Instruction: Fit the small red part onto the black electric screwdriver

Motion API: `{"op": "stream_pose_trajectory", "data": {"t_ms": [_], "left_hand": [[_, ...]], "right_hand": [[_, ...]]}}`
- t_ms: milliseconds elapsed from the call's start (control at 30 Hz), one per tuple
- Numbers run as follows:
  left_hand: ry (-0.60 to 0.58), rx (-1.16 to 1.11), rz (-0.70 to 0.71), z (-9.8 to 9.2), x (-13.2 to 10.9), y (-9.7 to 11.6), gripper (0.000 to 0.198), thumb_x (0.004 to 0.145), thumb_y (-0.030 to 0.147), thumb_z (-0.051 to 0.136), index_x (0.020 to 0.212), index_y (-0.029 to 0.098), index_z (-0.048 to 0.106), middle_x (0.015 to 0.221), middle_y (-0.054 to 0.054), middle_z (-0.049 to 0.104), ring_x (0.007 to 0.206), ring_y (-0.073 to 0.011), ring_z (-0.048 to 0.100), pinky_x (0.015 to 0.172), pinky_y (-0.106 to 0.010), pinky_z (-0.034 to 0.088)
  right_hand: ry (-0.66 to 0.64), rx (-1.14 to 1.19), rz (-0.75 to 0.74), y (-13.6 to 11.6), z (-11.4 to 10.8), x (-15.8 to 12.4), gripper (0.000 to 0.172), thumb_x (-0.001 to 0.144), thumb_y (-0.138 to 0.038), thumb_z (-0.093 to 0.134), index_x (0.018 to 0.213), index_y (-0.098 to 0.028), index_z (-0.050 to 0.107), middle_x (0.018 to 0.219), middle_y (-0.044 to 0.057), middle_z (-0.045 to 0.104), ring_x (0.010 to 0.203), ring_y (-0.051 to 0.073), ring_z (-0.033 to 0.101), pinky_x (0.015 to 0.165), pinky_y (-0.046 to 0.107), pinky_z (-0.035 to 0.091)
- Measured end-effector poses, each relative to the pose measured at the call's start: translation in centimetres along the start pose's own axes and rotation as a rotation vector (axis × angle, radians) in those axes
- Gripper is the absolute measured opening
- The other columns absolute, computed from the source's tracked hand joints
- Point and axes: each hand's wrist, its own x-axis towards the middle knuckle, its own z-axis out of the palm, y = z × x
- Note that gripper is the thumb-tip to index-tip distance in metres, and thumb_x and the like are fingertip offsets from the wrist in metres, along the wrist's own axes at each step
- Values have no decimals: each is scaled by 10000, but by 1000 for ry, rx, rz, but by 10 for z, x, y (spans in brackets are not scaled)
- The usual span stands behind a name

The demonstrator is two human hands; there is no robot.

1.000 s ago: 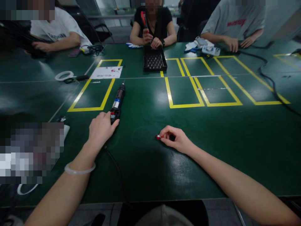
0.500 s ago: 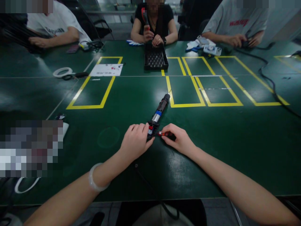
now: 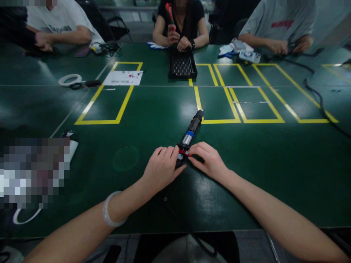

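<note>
An electric screwdriver (image 3: 189,137) with a black nose, a silver section and a blue band lies slanted on the green table, its thin bit pointing away to the right. My left hand (image 3: 161,166) is closed round its near end, where the housing looks opened and inner parts show. From the right, my right hand (image 3: 210,159) pinches a small red part (image 3: 186,152) against that opened section. Fingers hide much of this part, and I cannot tell whether it is fastened there. A black cable (image 3: 175,215) runs below my hands over the table edge.
Yellow tape rectangles (image 3: 219,121) mark the table. Across it, a person holds a red-handled tool (image 3: 169,12) behind a black tray (image 3: 182,76); two more people sit either side. A white paper (image 3: 115,77), tape roll (image 3: 70,80) and long black cable (image 3: 315,91) lie around.
The screwdriver and my left hand have shifted slightly right. The red part in my right hand, earlier just right of the housing, now sits against its opened section.
</note>
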Motion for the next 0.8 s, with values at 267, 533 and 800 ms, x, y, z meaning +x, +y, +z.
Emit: {"op": "stream_pose_trajectory", "data": {"t_ms": [267, 533, 800], "left_hand": [[-9, 1, 6, 1, -1, -1, 562, 942, 523, 497, 1243, 56, 585, 1096, -184, 635, 981, -305, 577, 858, -434, 420], [-1, -36, -67, -1, 0, -3, 600, 935, 609, 449, 1215, 100, 598, 1111, -168, 643, 971, -306, 589, 837, -442, 439], [44, -196, -135, 2, 5, -10, 710, 920, 607, 496, 1439, 132, 402, 1368, -151, 559, 1179, -283, 575, 933, -397, 490]], "right_hand": [[-41, -41, 0, 3, 3, -4, 145, 979, -243, 536, 1042, -207, 661, 1056, 97, 645, 965, 216, 614, 818, 363, 518], [-19, -66, -2, 2, 1, -5, 160, 965, -238, 563, 1051, -193, 690, 1007, 99, 647, 924, 214, 617, 778, 351, 526], [-13, -67, -66, 3, 7, -8, 219, 941, -180, 559, 1123, -178, 680, 1031, 100, 681, 928, 213, 646, 782, 356, 559]]}}
